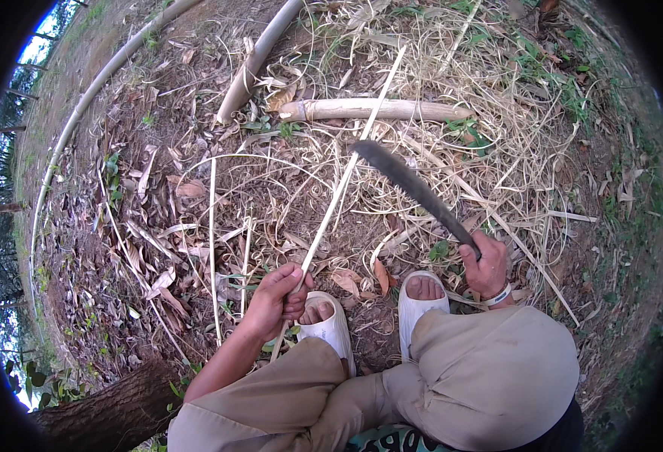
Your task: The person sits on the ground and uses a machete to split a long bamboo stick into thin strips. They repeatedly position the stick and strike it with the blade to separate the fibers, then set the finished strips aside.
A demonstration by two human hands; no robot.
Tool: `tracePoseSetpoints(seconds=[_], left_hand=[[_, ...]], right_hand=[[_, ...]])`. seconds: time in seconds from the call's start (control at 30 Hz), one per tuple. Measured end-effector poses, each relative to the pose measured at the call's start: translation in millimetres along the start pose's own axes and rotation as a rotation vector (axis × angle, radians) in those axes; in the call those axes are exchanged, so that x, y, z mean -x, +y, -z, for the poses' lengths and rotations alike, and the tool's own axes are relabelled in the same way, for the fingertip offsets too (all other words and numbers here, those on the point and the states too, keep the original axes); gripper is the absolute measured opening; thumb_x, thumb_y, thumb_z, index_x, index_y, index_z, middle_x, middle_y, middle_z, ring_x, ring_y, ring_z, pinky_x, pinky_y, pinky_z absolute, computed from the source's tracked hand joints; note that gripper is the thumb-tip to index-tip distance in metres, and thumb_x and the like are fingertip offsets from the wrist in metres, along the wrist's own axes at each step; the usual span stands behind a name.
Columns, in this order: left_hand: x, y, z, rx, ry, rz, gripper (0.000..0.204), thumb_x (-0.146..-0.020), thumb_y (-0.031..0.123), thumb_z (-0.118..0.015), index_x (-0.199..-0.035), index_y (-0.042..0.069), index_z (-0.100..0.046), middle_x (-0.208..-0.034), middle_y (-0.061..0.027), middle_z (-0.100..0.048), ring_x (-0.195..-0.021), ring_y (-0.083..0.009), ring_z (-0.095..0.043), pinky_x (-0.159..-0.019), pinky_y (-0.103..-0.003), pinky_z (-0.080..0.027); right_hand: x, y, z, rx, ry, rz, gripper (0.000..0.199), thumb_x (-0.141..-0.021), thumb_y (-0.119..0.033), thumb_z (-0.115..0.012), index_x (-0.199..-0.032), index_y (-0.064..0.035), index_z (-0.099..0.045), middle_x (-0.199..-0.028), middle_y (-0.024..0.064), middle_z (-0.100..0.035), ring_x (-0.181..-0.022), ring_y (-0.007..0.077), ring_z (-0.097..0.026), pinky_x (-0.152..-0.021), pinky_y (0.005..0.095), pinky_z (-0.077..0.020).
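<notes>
My left hand (280, 295) is closed around a long, pale split strip (327, 218), which looks like bamboo. The strip slants up and away to the right, crossing over a short pale pole (391, 111) on the ground. In my right hand (486, 265) is the handle of a dark, curved blade with a toothed-looking edge, a sickle (414, 188). Its tip reaches up and left, right beside the strip; whether the two touch I cannot tell.
Curled pale shavings (527, 151) cover the ground on the right. Beyond lie a thick pole (256, 64) and a long curving pole (82, 105). A thin upright-lying strip (213, 248) is left of my hand. A dark log (113, 407) lies at lower left. My feet wear white sandals (333, 331).
</notes>
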State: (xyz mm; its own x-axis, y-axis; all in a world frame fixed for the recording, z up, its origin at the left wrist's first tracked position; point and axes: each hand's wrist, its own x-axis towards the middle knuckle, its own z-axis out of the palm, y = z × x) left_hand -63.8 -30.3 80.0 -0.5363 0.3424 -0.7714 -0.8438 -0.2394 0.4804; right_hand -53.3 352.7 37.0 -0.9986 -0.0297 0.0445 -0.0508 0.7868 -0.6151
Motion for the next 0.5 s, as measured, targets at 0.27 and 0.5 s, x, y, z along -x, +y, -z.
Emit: tracePoseSetpoints(seconds=[0.27, 0.5], left_hand=[[-19, -10, -19, -0.025, -0.051, -0.013, 0.023, -0.105, 0.027, -0.046, -0.089, 0.01, -0.047, -0.062, 0.0058, -0.034, -0.047, -0.0035, -0.025, -0.042, -0.021, -0.02], [23, -22, -13, -0.121, -0.034, 0.063, 0.029, -0.104, 0.03, -0.047, -0.082, 0.01, -0.043, -0.06, 0.0057, -0.029, -0.048, -0.0045, -0.023, -0.043, -0.022, -0.017]], right_hand=[[-3, -56, -65, -0.069, -0.115, 0.344, 0.052, -0.086, -0.056, -0.066, -0.072, -0.006, -0.059, -0.055, 0.0111, -0.057, -0.049, 0.0304, -0.06, -0.046, 0.04, -0.0458], [-48, 26, -32, 0.264, 0.012, 0.245, 0.057, -0.088, -0.062, -0.058, -0.072, -0.0072, -0.059, -0.055, 0.0116, -0.057, -0.05, 0.0315, -0.06, -0.047, 0.0424, -0.0448]])
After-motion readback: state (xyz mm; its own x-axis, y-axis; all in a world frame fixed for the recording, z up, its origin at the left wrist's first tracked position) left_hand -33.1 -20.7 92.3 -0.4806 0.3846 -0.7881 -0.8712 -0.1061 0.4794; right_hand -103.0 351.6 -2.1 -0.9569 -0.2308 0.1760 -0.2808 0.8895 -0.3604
